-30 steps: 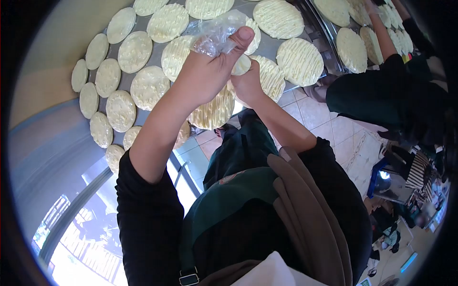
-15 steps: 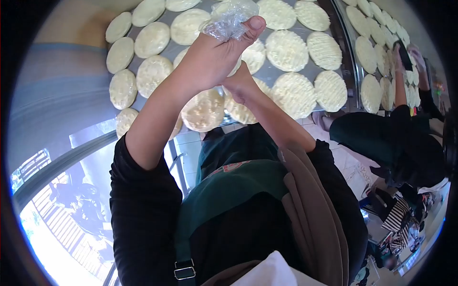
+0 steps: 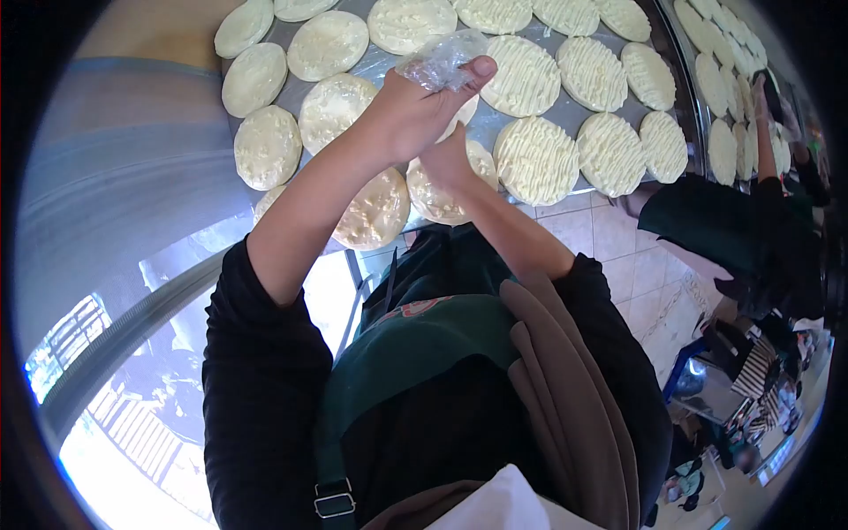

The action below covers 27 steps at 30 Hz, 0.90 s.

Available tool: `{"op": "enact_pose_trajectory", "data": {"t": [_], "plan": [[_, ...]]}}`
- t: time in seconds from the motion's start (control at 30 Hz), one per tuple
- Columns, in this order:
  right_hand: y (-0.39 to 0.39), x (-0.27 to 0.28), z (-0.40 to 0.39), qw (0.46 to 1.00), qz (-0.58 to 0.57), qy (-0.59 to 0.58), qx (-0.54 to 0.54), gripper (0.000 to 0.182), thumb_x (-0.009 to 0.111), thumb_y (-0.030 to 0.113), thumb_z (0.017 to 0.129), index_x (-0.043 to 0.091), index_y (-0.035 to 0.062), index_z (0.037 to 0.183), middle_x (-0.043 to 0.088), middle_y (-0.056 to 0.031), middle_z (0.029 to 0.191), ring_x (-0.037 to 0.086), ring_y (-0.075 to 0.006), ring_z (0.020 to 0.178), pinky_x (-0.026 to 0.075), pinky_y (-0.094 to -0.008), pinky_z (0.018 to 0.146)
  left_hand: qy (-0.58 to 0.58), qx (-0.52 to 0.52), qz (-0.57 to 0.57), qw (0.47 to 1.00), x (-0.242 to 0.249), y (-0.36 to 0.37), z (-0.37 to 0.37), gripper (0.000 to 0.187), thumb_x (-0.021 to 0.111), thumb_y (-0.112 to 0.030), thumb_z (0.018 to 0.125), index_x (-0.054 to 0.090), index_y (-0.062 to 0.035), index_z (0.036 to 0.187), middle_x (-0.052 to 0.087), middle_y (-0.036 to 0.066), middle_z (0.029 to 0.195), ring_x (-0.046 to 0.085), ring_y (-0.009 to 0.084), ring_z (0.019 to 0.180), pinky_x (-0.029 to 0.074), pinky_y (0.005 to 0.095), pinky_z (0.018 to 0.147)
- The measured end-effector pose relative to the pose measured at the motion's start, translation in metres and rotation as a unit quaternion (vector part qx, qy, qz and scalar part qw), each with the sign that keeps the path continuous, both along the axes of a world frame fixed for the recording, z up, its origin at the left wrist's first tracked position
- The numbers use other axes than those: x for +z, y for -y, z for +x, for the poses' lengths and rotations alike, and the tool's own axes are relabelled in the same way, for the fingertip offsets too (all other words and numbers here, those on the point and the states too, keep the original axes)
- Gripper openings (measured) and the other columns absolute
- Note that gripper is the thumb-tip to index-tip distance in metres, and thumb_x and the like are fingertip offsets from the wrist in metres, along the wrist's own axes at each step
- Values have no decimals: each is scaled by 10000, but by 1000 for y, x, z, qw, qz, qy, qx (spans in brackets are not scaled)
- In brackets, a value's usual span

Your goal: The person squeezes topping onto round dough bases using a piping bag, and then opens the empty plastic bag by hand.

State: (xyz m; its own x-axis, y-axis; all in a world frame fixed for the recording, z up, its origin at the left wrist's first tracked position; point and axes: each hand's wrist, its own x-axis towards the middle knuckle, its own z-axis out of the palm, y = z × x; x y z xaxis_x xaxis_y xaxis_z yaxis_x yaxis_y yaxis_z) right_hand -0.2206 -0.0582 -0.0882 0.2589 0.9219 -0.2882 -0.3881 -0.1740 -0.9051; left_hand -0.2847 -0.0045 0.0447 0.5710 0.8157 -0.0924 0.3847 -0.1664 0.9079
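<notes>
My left hand (image 3: 420,106) is closed around the gathered top of a clear plastic bag (image 3: 444,60), which looks like a piping bag; its thumb points up and right. Just below and to the right, my right hand (image 3: 449,161) is held close against it, at the bag's lower part. Its fingers are mostly hidden behind the left hand, and so is the bag's tip. Under both hands lie round flat pale dough discs. A lumpy-topped disc (image 3: 433,196) is beneath the right wrist. A disc with wavy cream lines (image 3: 536,161) lies to the right.
Several more discs, such as a lumpy one (image 3: 268,148) and a lined one (image 3: 611,155), lie in rows on a metal tray (image 3: 565,119). At right, a co-worker's gloved hand (image 3: 761,95) is over another batch of discs (image 3: 711,79). A window (image 3: 132,424) is at lower left.
The view has shifted, so the tray's right side sits farther right. Both hands have moved slightly toward my body over the discs, keeping the bag between them.
</notes>
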Motion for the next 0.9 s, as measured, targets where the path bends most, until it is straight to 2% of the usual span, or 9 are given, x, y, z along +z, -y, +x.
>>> {"op": "enact_pose_trajectory", "data": {"t": [0.1, 0.2, 0.3, 0.4, 0.53, 0.63, 0.7, 0.8, 0.9], "plan": [[-20, -17, 20, 985, 60, 157, -39, 240, 633, -54, 646, 577, -26, 878, 615, -78, 807, 597, -144, 710, 480, -267, 615, 12, 6, 5, 1000, -13, -7, -3, 601, 376, -575, 831, 526, 0, 920, 553, 75, 856, 518, 161, 863, 400, 281, 808], [-18, -7, 30, 986, 59, 154, -30, 279, 620, -57, 633, 582, -18, 907, 619, -79, 846, 599, -148, 778, 473, -259, 670, 28, -4, 6, 1000, -14, -9, -4, 550, 392, -536, 847, 527, -7, 917, 550, 71, 863, 518, 156, 863, 402, 279, 791], [3, -15, 11, 994, -6, 108, 32, 285, 626, -57, 614, 582, -21, 894, 618, -80, 857, 595, -143, 787, 471, -254, 664, 4, -21, 28, 999, -6, -5, -6, 506, 401, -503, 860, 522, -13, 901, 541, 63, 847, 511, 147, 839, 403, 276, 778], [18, -13, -6, 999, 7, 6, 35, 288, 622, -59, 611, 584, -24, 894, 616, -78, 860, 590, -137, 794, 471, -257, 662, 1, -39, 17, 999, -1, 3, -10, 481, 401, -484, 869, 519, -18, 893, 536, 53, 830, 504, 140, 815, 403, 270, 769], [-6, 1, 32, 977, 10, 208, -39, 344, 640, -35, 622, 568, -22, 958, 614, -79, 893, 590, -142, 812, 470, -255, 673, 31, -49, 22, 998, -5, -2, -2, 446, 414, -446, 878, 526, -15, 894, 546, 48, 825, 510, 138, 810, 408, 269, 758], [-7, 2, 41, 984, -4, 178, -12, 347, 638, -30, 627, 564, -21, 966, 613, -82, 910, 591, -148, 825, 470, -269, 692, 6, -33, 24, 999, -6, -4, 6, 411, 431, -404, 884, 539, -9, 912, 560, 56, 837, 525, 139, 830, 416, 272, 755], [12, -19, 22, 987, 27, 160, -7, 329, 638, -22, 633, 569, -20, 955, 614, -83, 904, 590, -149, 828, 468, -280, 701, 17, -52, 34, 998, -6, 1, 4, 394, 439, -386, 886, 539, -6, 910, 560, 56, 828, 524, 137, 825, 417, 271, 755], [35, 3, 10, 989, 37, 140, 15, 312, 647, -4, 640, 574, -18, 944, 616, -82, 891, 589, -150, 834, 465, -293, 712, 13, -58, 31, 998, -4, 14, 5, 384, 443, -375, 888, 543, -5, 922, 563, 58, 820, 529, 139, 817, 419, 271, 754], [16, -21, 32, 983, 95, 157, 2, 239, 647, 11, 665, 584, -12, 895, 620, -71, 844, 588, -138, 790, 465, -271, 676, 23, -50, 18, 998, -5, 15, 8, 388, 449, -377, 885, 548, -5, 936, 574, 65, 825, 540, 149, 811, 421, 274, 751]]}}
